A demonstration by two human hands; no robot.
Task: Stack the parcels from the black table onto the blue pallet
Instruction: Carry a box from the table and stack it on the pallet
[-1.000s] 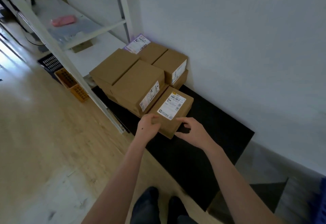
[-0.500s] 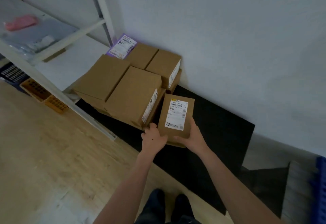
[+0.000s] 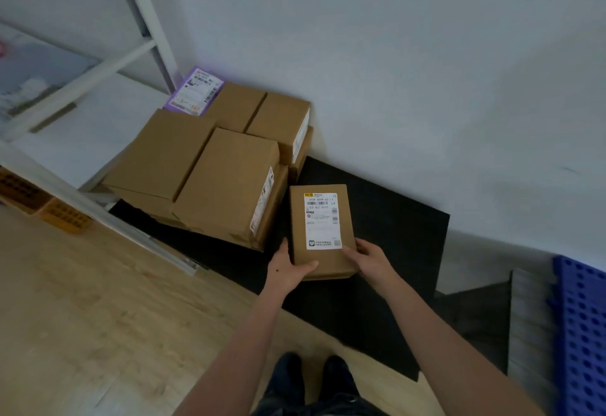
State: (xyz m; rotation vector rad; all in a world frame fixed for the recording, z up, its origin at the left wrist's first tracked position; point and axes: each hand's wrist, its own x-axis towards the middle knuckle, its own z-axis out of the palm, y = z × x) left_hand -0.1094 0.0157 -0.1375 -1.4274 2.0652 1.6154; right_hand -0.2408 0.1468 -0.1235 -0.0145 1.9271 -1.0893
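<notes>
Both bare forearms reach forward and slightly inward from the bottom of the view, meeting at a small brown parcel (image 3: 323, 229) over the black tabletop (image 3: 393, 219). The left hand (image 3: 288, 268) grips the parcel's near left corner: its thumb lies across the top face near the front edge, while the other fingers (image 3: 284, 247) run up along the left side. The right hand (image 3: 370, 261) clasps the near right corner, with fingertips resting on the top face beside the white shipping label (image 3: 322, 220) and the palm against the right side. So both sets of fingers are closed around this one parcel. Whether its underside touches the tabletop or is lifted just clear cannot be told from this angle.

The parcel lies flat, label up, its long side pointing away from the person. Just to its left, apart from it by a narrow gap, is a stack of larger brown boxes (image 3: 226, 183) on the same tabletop, pushed toward the white wall (image 3: 393, 55). A purple package (image 3: 193, 94) with a label sits at the back of that stack, next to a white shelf frame (image 3: 144, 15).

The blue pallet (image 3: 580, 333), with its grid of holes, shows at the right edge, well apart from the parcel. The person's dark shoes (image 3: 311, 373) stand on the wooden floor (image 3: 98, 317).
</notes>
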